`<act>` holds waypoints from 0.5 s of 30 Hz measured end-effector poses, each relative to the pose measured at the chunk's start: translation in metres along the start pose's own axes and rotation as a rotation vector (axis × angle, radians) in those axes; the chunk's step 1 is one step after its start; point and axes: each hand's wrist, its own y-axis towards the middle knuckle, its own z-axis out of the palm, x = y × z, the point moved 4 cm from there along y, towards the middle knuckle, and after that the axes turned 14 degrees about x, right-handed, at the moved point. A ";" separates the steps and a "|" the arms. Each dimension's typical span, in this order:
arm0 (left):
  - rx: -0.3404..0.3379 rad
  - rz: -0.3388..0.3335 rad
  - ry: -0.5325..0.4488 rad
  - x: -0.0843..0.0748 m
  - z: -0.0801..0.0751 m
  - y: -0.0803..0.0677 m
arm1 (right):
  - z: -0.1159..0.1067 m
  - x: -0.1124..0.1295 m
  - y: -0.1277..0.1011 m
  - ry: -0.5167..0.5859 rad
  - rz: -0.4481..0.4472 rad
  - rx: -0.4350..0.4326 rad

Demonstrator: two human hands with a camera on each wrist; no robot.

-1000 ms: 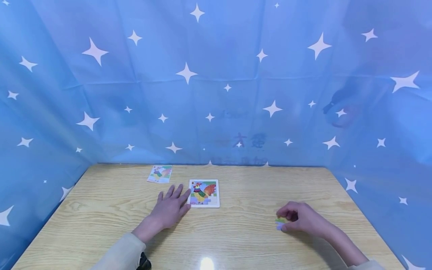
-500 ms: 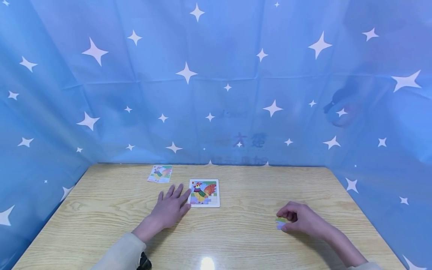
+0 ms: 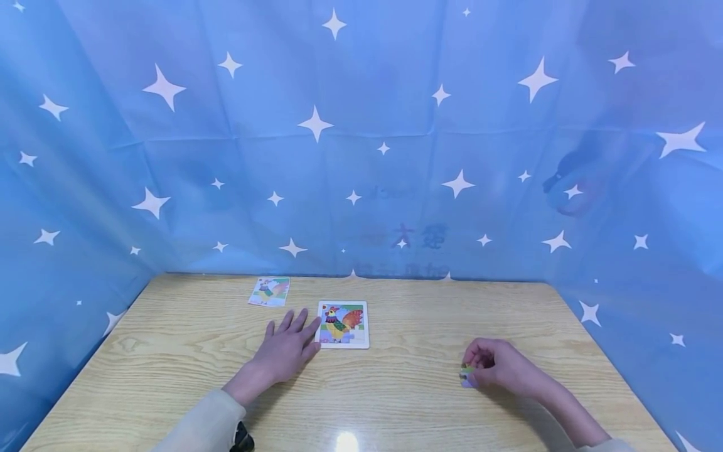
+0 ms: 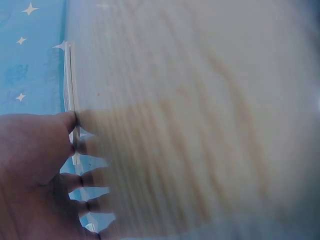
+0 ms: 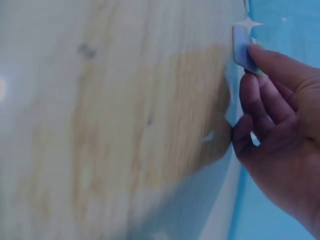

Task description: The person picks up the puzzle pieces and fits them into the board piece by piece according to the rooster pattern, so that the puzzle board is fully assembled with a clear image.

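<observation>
One piece (image 3: 467, 373) pinched in right hand (image 3: 503, 367), lower right of frame. Left hand (image 3: 285, 348) flat, fingers spread, steadying board (image 3: 342, 324) at centre. Pickup step; next likely carry piece to board's gap.

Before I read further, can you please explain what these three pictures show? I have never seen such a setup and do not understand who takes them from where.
There is no machine here: a person works with two bare hands at a wooden table with a blue star-printed cloth hung around it. The wide picture comes from a camera on the person's head, looking forward and down. The two blurry close-ups come from cameras worn on each wrist.

On the table lies a white puzzle board showing a rooster, and farther back a small picture card.

The left hand lies flat, fingers straight, its fingertips touching the board's left edge. The right hand pinches a small puzzle piece in curled fingers, close to the table and well to the right of the board.
</observation>
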 end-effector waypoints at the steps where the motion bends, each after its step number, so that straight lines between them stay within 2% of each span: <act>1: 0.000 -0.001 0.001 0.000 0.000 0.000 | 0.000 0.001 0.002 0.007 0.000 0.000; 15: -0.004 0.014 -0.016 -0.002 -0.004 -0.003 | -0.001 0.026 0.051 -0.047 0.003 -0.075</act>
